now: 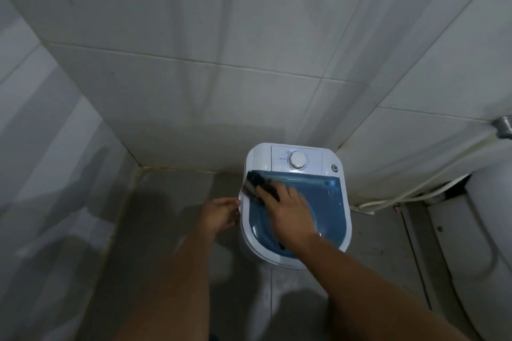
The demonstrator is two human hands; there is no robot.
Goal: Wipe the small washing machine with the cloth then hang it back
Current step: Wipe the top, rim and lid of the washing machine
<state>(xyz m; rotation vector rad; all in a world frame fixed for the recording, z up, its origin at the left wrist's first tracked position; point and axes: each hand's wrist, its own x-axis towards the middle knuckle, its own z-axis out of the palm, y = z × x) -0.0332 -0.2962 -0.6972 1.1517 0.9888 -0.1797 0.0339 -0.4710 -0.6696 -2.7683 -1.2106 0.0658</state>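
A small white washing machine (339,174) with a blue see-through lid (329,202) and a round white dial (297,160) stands on the floor against the tiled wall. My right hand (288,210) lies flat on the lid and presses a dark cloth (256,184) onto the lid's upper left corner. The cloth is blurred. My left hand (219,214) rests against the machine's left side, fingertips touching the white rim, holding nothing.
Grey tiled walls close in at the left, back and right. A white hose (415,188) runs along the right wall down to the floor beside the machine. A white toilet (484,230) stands at the right edge. The floor (166,216) is grey and wet-looking.
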